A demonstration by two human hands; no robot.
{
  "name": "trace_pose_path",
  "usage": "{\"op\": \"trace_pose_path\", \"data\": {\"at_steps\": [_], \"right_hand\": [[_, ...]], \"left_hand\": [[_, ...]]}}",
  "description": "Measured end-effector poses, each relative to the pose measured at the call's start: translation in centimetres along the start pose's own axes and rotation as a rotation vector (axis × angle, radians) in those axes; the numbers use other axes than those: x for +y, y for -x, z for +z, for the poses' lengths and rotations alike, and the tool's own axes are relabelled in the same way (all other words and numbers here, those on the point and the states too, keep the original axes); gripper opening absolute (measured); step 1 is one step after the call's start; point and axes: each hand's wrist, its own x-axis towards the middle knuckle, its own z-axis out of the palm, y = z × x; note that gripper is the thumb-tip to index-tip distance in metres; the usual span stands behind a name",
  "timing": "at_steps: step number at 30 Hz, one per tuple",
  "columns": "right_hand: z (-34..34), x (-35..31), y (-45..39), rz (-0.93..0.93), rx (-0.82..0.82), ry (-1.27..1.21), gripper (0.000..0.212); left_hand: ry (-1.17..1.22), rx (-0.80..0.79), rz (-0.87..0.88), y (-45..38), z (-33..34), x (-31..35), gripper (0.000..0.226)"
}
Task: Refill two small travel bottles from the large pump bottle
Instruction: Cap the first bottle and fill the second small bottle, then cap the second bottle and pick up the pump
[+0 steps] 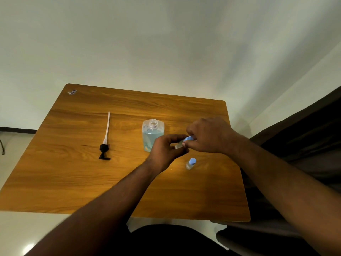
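The large clear bottle stands upright mid-table with its neck open and pale blue liquid inside. Its black pump head with a long white tube lies flat to the left. My left hand grips the clear body of a small travel bottle just right of the large bottle. My right hand pinches that bottle's blue cap. A second small travel bottle with a blue cap stands on the table below my hands.
The wooden table sits against a pale wall. A small sticker marks its far left corner. A dark seat or cushion lies off the right edge.
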Motion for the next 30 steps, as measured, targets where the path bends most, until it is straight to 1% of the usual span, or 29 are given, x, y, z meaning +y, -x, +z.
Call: {"op": "trace_pose_path", "data": {"at_steps": [2, 4, 7, 10, 12, 14, 16, 18, 20, 23, 24, 26, 30], "right_hand": [[0.8, 0.2, 0.2, 0.045, 0.036, -0.007, 0.038], [1.4, 0.5, 0.2, 0.061, 0.056, -0.038, 0.034], [2.1, 0.8, -0.2, 0.03, -0.009, -0.11, 0.024], [3.2, 1.0, -0.8, 0.069, -0.081, -0.174, 0.017], [4.5, 0.7, -1.3, 0.157, -0.069, -0.225, 0.017], [6.2, 0.1, -1.8, 0.279, -0.029, -0.253, 0.017], [8.1, -0.5, -2.3, 0.382, -0.011, -0.266, 0.016], [9.8, -0.4, -2.8, 0.439, -0.04, -0.277, 0.018], [11.2, 0.2, -3.1, 0.474, -0.091, -0.302, 0.02], [12.7, 1.2, -3.6, 0.527, -0.13, -0.337, 0.02], [13.2, 1.4, -3.7, 0.536, -0.142, -0.345, 0.02], [14.0, 1.6, -3.8, 0.531, -0.165, -0.342, 0.019], [14.8, 1.8, -4.1, 0.518, -0.186, -0.288, 0.02]], "left_hand": [[0.007, 0.01, -0.005, -0.2, 0.2, -0.6, 0.039], [0.021, 0.009, -0.018, -0.8, 0.4, -1.4, 0.041], [-0.028, -0.011, -0.044, -1.7, 0.8, -2.7, 0.045], [-0.088, -0.04, -0.062, -2.5, 1.3, -4.4, 0.042], [-0.098, -0.018, -0.061, -2.9, 1.6, -5.5, 0.038], [-0.124, 0.037, -0.042, -3.1, 2.0, -6.9, 0.037], [-0.135, 0.084, -0.077, -3.1, 2.7, -8.5, 0.039], [-0.143, 0.096, -0.123, -3.4, 3.5, -10.1, 0.039], [-0.195, 0.065, -0.163, -3.9, 4.0, -11.5, 0.044], [-0.341, -0.017, -0.237, -5.0, 4.0, -12.5, 0.063], [-0.386, -0.036, -0.248, -5.2, 3.8, -12.7, 0.066], [-0.443, -0.062, -0.256, -5.3, 3.3, -12.9, 0.067], [-0.505, -0.061, -0.291, -4.8, 2.0, -13.0, 0.067]]}}
